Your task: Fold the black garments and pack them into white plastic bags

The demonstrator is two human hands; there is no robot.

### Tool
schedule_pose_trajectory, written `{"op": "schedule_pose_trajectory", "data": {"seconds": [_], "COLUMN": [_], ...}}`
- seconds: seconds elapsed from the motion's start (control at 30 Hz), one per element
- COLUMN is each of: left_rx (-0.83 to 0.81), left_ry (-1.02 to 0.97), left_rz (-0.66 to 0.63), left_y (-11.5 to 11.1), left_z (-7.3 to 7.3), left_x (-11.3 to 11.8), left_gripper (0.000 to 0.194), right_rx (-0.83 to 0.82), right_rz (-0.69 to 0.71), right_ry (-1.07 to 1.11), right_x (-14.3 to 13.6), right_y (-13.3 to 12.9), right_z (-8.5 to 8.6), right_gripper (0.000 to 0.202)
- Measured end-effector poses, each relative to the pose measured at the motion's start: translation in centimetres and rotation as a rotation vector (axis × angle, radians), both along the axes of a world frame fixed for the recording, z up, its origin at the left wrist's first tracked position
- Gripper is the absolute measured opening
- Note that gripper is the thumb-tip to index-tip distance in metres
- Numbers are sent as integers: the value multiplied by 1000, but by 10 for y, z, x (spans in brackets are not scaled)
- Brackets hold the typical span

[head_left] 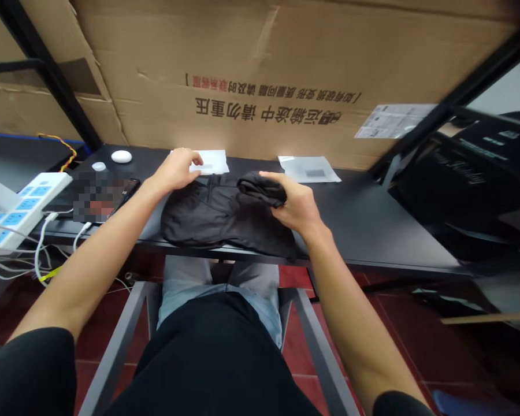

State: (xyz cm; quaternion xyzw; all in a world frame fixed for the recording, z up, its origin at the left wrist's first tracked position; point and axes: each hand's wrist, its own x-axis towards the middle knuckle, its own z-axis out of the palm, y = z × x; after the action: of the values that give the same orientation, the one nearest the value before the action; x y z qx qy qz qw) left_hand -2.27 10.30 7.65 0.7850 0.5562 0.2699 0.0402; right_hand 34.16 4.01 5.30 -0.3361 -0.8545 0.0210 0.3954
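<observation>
A dark piece of cloth point(216, 214) lies spread on the black desk near its front edge, its right end drooping at the edge. My right hand point(299, 202) is closed around a bunched, folded part of dark fabric point(260, 188) above the right side of the cloth; I cannot tell whether both are one piece. My left hand point(181, 169) is at the cloth's upper left, thumb and fingers apart, with nothing visible between them. Just beyond its fingers lies a white packet point(212, 162), partly covered by the hand.
Another pale packet point(309, 169) lies by the cardboard sheet point(264, 133) behind the desk point(372, 225). At left are a phone point(123, 193), a white oval case point(121, 156) and a power strip point(30, 199) with tangled cables. A black bag point(472, 173) is at right.
</observation>
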Motion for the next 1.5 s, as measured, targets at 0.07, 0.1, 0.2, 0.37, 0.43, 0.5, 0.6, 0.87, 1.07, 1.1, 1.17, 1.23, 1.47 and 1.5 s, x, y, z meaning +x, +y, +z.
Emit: {"op": "schedule_pose_trajectory", "data": {"seconds": [0.07, 0.1, 0.2, 0.37, 0.43, 0.5, 0.6, 0.87, 1.07, 1.1, 1.17, 1.23, 1.47, 1.5], "left_rx": [-15, -26, -37, 35, 60, 69, 39, -98, -134, -153, -202, -236, -174, -164], "left_ry": [141, 183, 236, 263, 287, 337, 415, 221, -26, -61, -130, -197, -256, -251], "left_rz": [34, 58, 135, 111, 65, 6, -83, -179, -225, -224, -245, -301, -251, -248], "left_y": [10, 12, 13, -6, -25, -52, -96, -123, -107, -106, -106, -107, -109, -110], "left_z": [-5, -7, -10, 3, 10, 13, 9, -21, -20, -17, -11, -6, -1, 0], "left_x": [-14, -18, -17, 4, 20, 39, 68, 83, 76, 75, 74, 71, 64, 65], "left_gripper": [20, 19, 17, 19, 21, 24, 26, 30, 26, 25, 26, 28, 27, 26], "right_rx": [-7, -8, -11, 19, 35, 76, 189, 184, -24, -79, -162, -207, -245, -255], "right_rz": [8, 11, -1, -93, -187, -292, -376, -297, 44, 121, 280, 381, 276, 260], "right_ry": [9, 17, 41, 124, 203, 306, 458, 483, 364, 313, 178, 41, -177, -212], "right_x": [0, 0, -1, 6, 11, 17, 26, 9, -28, -30, -30, -26, -9, -8], "right_y": [0, 1, 1, -3, -5, -6, -5, -23, -52, -53, -54, -51, -35, -34], "right_z": [-3, -4, -6, -6, -5, -2, 3, 10, 7, 6, 7, 7, 13, 14], "right_gripper": [83, 81, 77, 62, 49, 40, 40, 40, 39, 42, 47, 51, 88, 91]}}
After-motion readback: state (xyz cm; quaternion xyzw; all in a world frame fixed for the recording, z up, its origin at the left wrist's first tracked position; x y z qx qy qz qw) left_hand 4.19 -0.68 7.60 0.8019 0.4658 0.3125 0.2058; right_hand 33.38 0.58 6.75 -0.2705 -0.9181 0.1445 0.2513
